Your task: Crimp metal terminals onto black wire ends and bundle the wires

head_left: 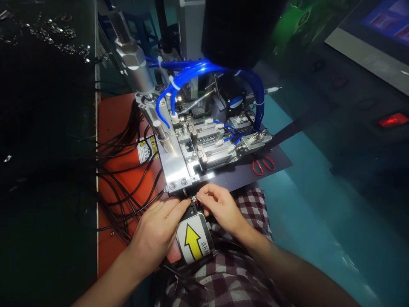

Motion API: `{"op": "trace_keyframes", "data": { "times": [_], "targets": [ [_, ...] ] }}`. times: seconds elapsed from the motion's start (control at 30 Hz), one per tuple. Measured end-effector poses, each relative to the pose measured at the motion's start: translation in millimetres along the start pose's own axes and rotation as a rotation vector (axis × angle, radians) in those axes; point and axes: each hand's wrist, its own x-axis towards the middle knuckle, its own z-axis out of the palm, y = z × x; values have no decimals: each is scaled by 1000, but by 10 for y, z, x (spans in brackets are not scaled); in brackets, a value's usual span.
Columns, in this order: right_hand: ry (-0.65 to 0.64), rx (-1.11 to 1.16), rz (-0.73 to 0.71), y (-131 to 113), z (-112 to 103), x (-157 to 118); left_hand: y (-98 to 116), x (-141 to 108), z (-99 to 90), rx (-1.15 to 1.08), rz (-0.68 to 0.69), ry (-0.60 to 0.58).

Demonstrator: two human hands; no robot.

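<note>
My left hand [159, 219] is closed at the front of the machine, its thumb and forefinger near the fine wire ends [194, 198]. Whatever lies inside its fingers is hidden. From the right, my right hand [220, 207] pinches at the same small coloured wire ends, fingertips together. Both hands meet just below the machine's metal plate [175, 175]. Directly under them is a black and white block with a yellow arrow [193, 238]. Several black cables [124, 209] run over the orange surface beside my left hand.
Pneumatic cylinders [215, 153] with blue tubes [204, 66] stand behind the hands. Red-handled scissors [263, 165] lie on the dark base plate at right. A heap of shiny metal terminals [54, 36] is at far left. A screen [390, 21] and a red lit switch [393, 120] are at right.
</note>
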Motion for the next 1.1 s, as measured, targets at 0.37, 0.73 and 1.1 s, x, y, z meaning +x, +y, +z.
{"op": "trace_keyframes", "data": {
  "times": [0.37, 0.73, 1.1],
  "targets": [
    [-34, 96, 71, -19, -4, -17, 59, -10, -50, 99, -8, -71],
    [198, -584, -239, -116, 72, -248, 77, -1, -41, 135, -6, -27],
    [-81, -124, -1, -84, -88, -56, 75, -45, -16, 119, -61, -90]
  ]
}}
